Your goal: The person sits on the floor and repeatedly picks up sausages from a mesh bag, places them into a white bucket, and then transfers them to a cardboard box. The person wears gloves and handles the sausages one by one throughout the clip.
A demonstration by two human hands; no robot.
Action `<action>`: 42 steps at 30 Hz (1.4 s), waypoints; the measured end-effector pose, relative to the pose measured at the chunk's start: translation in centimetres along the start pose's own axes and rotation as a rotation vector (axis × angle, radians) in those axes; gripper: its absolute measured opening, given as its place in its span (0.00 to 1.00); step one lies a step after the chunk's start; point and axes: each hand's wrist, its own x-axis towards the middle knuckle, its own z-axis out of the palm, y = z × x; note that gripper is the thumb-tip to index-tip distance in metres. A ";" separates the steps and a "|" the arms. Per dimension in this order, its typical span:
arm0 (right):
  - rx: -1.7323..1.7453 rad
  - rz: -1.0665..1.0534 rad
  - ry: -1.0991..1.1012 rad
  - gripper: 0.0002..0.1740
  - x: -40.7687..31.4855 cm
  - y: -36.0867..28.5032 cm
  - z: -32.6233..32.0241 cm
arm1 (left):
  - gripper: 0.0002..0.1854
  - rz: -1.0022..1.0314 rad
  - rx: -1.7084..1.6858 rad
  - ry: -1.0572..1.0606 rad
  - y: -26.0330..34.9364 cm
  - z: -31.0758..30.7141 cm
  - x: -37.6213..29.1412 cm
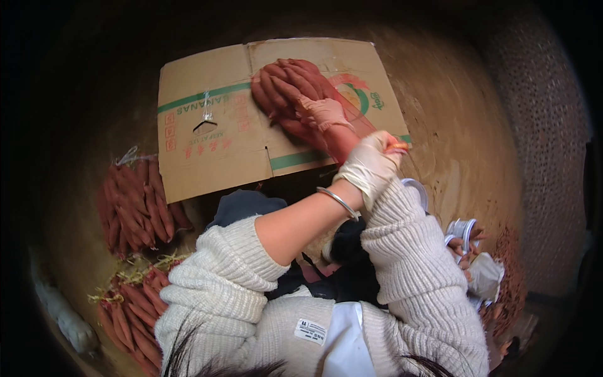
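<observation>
Sweet potatoes lie bundled inside a red mesh bag on top of a flattened cardboard carton. My right hand, in a thin glove, reaches into the bag and rests against the near side of the sweet potatoes. Red mesh covers that forearm, and whether the fingers grip a root is unclear. Crossing over the right forearm, my left hand is gloved too, with a silver bangle on its wrist. Its fingers close on the gathered mesh, where a small orange piece shows.
Left of the carton stands a filled mesh bag of sweet potatoes, tied with clear string. More bagged sweet potatoes with yellow ties lie nearer me. At right are a white bucket, loose sweet potatoes, a white bag and reddish soil.
</observation>
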 end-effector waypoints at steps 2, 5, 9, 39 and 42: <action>-0.030 -0.010 -0.020 0.20 -0.3 -0.4 -0.9 | 0.06 0.008 -0.014 0.006 0.2 -0.2 1.0; -0.118 -0.017 -0.070 0.20 -1.3 -0.9 -4.0 | 0.08 -0.031 -0.046 0.005 0.1 0.0 2.5; -0.337 0.016 -0.280 0.20 -6.1 -5.5 -7.3 | 0.07 -0.154 -0.190 -0.055 1.2 -1.8 2.9; -1.439 0.349 0.605 0.40 -9.5 27.0 -36.8 | 0.09 -0.477 0.056 0.045 0.8 -0.7 5.1; -1.578 0.310 0.722 0.43 -10.7 28.5 -40.1 | 0.09 -0.430 0.086 0.040 0.1 3.3 5.5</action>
